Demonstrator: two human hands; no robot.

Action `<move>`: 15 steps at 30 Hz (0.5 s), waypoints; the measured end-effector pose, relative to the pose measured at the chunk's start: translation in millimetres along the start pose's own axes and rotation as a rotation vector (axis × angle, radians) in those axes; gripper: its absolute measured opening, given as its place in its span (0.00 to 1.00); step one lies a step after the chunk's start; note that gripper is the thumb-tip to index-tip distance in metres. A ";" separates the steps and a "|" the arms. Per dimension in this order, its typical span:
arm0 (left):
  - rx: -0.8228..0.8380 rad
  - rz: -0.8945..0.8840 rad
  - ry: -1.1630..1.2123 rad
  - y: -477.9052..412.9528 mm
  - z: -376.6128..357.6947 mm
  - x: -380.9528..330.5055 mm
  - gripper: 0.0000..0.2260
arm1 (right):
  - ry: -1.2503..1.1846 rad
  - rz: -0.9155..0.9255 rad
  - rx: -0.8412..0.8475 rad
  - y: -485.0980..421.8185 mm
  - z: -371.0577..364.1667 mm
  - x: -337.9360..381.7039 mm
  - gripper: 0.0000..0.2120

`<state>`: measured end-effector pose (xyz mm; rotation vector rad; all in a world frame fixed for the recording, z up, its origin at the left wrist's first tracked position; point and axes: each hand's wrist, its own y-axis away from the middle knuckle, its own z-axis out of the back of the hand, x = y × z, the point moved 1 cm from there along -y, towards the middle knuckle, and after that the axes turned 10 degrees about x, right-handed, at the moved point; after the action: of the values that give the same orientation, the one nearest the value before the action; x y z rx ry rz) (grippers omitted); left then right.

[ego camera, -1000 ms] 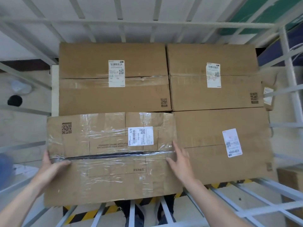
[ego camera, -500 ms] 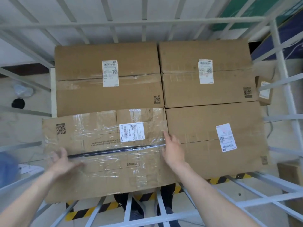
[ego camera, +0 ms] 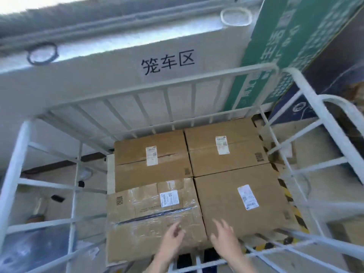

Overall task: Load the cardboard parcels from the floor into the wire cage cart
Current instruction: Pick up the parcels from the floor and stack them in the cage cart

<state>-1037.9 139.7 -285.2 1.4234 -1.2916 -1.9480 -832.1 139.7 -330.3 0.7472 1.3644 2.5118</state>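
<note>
wall sign (ego camera: 168, 63) reading 笼车区, white-labelled parcels (ego camera: 242, 203)

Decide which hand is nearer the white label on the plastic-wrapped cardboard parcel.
Left. The left hand sits below the white label on the plastic-wrapped cardboard parcel; the right hand is farther right, over the plain cardboard parcel.

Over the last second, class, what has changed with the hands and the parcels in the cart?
Both hands came off the taped parcel: the left hand moved right from its left edge, the right hand drew back from its right edge; both now look open and empty near its front right corner. All four parcels stayed put in the cart.
</note>
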 end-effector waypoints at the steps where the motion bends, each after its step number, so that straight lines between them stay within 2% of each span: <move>1: -0.014 -0.017 -0.023 15.7 -6.5 -10.3 0.22 | -0.040 -0.020 -0.021 18.9 10.5 -2.1 0.28; 6: 0.003 -0.180 -0.162 80.6 -50.1 -65.0 0.22 | -0.251 -0.027 -0.165 108.6 50.6 -14.6 0.27; 9: 0.091 -0.283 -0.269 106.6 -89.4 -92.0 0.23 | -0.325 -0.004 -0.232 160.2 60.1 -38.3 0.26; 15: 0.338 -0.411 -0.530 137.3 -198.0 -136.0 0.24 | -0.540 -0.065 -0.501 252.9 66.2 -122.9 0.26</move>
<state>-832.1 87.4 -107.7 1.4679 -1.7322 -2.6059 -674.5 -1.4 -133.6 1.1184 0.5439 2.2133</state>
